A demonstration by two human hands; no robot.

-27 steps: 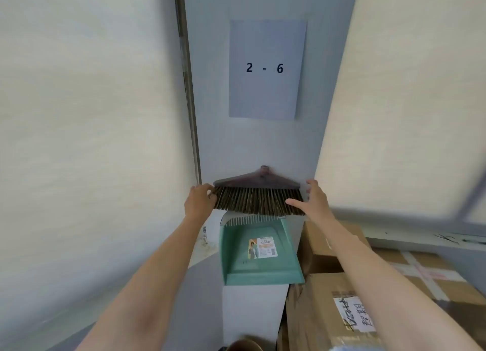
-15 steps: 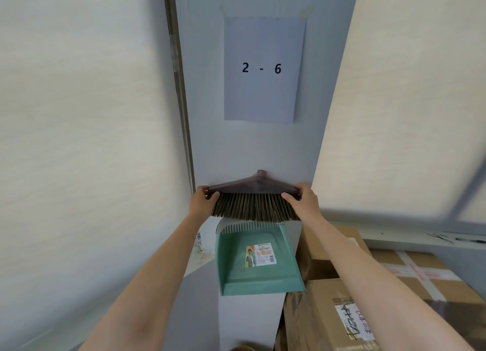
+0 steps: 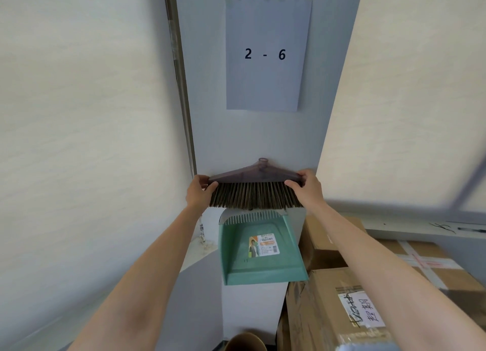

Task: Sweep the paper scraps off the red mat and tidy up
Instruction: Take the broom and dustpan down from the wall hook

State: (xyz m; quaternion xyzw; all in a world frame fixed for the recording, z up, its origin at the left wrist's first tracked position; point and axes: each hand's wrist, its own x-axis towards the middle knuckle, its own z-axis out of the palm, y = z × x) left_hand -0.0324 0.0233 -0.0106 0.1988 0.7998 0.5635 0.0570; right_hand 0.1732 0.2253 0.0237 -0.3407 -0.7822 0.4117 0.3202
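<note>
the broom head [image 3: 255, 190] is mid-view before the grey wall [image 3: 210, 114], bristles down. the left hand [image 3: 200, 193] grips its 9 o'clock end and the right hand [image 3: 307, 187] its 3 o'clock end, fingers curled round the plastic. the green dustpan [image 3: 260, 248] is at 6 o'clock, just below the bristles.

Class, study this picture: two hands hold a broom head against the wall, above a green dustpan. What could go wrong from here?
1. The left hand and right hand grip the broom head only at its ends; a slip might drop it onto the dustpan below.
2. The bristles hang close to the dustpan's top edge; moving them could knock it toward the cardboard boxes.
</note>
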